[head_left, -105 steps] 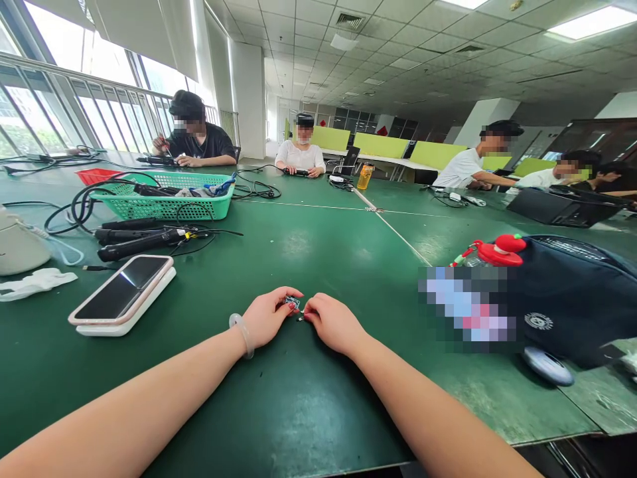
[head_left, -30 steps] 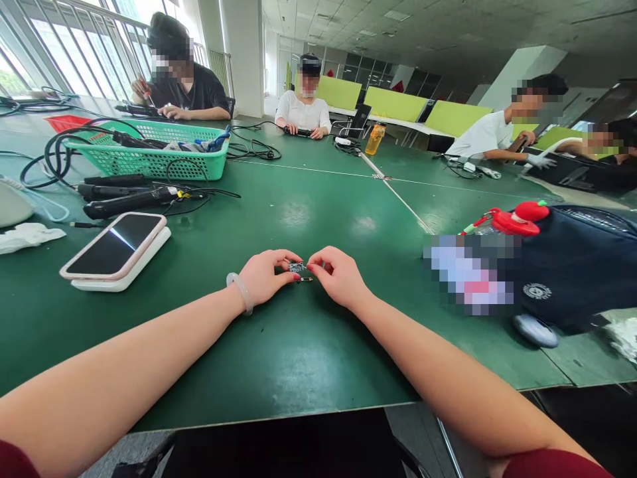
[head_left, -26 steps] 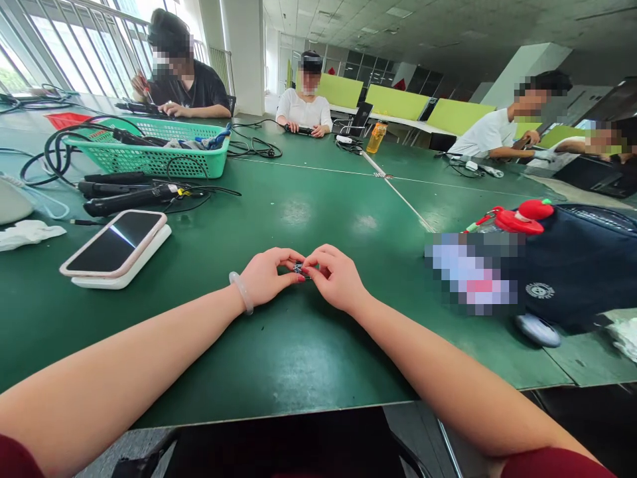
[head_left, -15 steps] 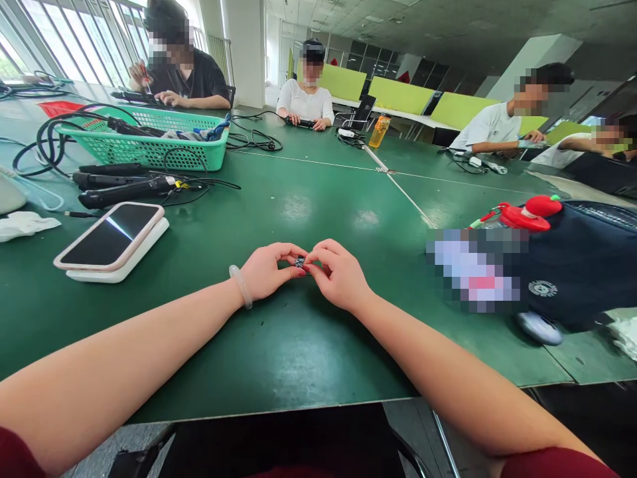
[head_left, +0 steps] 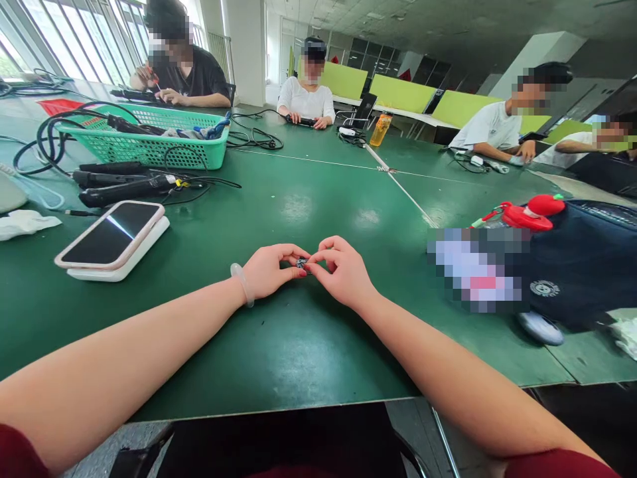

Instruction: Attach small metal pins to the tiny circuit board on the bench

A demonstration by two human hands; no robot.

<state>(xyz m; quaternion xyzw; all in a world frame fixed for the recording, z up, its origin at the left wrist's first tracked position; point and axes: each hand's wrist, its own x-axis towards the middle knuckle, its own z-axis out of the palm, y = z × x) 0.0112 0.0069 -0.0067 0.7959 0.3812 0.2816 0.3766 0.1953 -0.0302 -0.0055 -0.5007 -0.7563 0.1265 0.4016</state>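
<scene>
Over the green table (head_left: 298,358), my left hand (head_left: 271,271) pinches a small dark-and-silver piece (head_left: 300,263) between thumb and fingers. The piece is too small for me to tell its kind. My right hand (head_left: 343,271) meets it from the other side, thumb and forefinger closed together at the piece's edge. The fingertips of both hands nearly touch, and they cover most of the piece. A pale translucent bangle (head_left: 243,284) circles my left wrist.
On the left lie a phone (head_left: 112,234) on a white box, black handheld tools (head_left: 127,189) and a green basket (head_left: 149,156) of cables. At right sit a dark bag (head_left: 587,259), a red-capped bottle (head_left: 527,216) and a mouse (head_left: 541,328). Several people sit around the table.
My right hand has shifted very slightly, its fingers bending at the small piece. My left hand keeps its pinch. A co-worker at the right has lowered their hands.
</scene>
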